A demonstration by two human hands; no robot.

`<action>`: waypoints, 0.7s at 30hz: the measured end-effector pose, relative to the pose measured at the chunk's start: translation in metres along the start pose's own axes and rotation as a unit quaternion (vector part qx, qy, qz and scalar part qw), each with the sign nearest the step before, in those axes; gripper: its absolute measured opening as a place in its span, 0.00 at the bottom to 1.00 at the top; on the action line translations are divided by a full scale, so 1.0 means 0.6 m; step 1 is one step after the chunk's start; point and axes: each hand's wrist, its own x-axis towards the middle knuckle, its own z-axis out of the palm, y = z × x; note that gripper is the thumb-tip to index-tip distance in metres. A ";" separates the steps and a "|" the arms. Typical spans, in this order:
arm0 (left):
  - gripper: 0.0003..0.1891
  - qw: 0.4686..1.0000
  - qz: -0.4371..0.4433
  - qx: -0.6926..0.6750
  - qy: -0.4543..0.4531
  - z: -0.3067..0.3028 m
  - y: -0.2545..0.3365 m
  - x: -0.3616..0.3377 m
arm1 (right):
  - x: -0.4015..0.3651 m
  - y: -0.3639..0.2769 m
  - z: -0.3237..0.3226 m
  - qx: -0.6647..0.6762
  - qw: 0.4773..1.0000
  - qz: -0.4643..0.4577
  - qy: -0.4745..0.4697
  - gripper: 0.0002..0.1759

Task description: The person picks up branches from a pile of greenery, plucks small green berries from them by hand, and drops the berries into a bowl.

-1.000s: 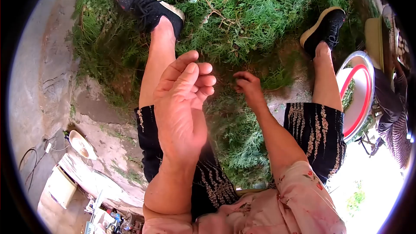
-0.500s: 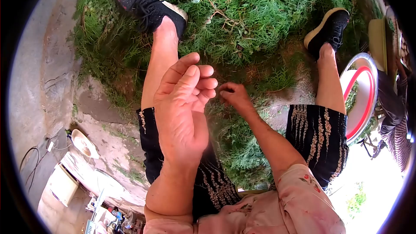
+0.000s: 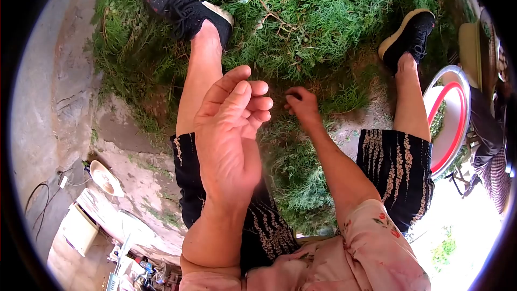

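The left hand (image 3: 229, 134) is nearest to the camera, with palm turned up and fingers curled. Its thumb lies close over the forefinger; I cannot tell if something thin is pinched there. The right hand (image 3: 302, 103) is lower and just beside it, with thumb and fingers bent toward each other; whether they hold a sprig, I cannot tell.

The green branches (image 3: 318, 27) lie in a big heap ahead of both hands, beyond the fingertips and between the two feet. A smaller pile of cut greens (image 3: 306, 183) lies under and behind the right hand, between the thighs. A loose sprig (image 3: 349, 99) is near the right hand, on the side away from the left one.

Between the heap and the small pile runs a darker strip of ground, and the right hand is above it. The shorts (image 3: 396, 167) and the legs bound this room on both sides. The left shoe (image 3: 186, 8) and the right shoe (image 3: 409, 35) stand at the edges of the heap.

Outside the right leg, a white basin (image 3: 451, 116) with a red ring leans close, with some greens in it. Far on the left there are grey floor (image 3: 59, 102) and a cable (image 3: 44, 205).
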 end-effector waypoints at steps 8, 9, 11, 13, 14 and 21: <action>0.09 1.000 0.000 0.005 -0.009 -0.002 -0.002 -0.001 | -0.033 0.038 -0.024 -0.087 0.992 -0.090 -0.013 0.06; 0.09 1.000 0.002 0.004 -0.010 -0.001 -0.002 0.000 | -0.039 0.020 -0.011 -0.218 0.955 -0.202 0.008 0.08; 0.09 1.000 0.002 0.004 -0.010 0.001 -0.001 -0.002 | -0.027 0.030 0.021 -0.249 0.940 -0.233 0.021 0.11; 0.10 1.000 -0.001 0.003 -0.009 0.000 -0.002 -0.002 | -0.028 0.026 0.038 -0.300 0.927 -0.224 0.010 0.13; 0.10 1.000 -0.003 0.002 -0.011 0.001 -0.002 0.000 | -0.028 0.022 0.041 -0.310 0.925 -0.218 0.010 0.13; 0.11 1.000 0.010 0.016 -0.008 -0.004 0.006 -0.002 | -0.039 0.025 0.052 -0.193 0.942 -0.273 -0.004 0.13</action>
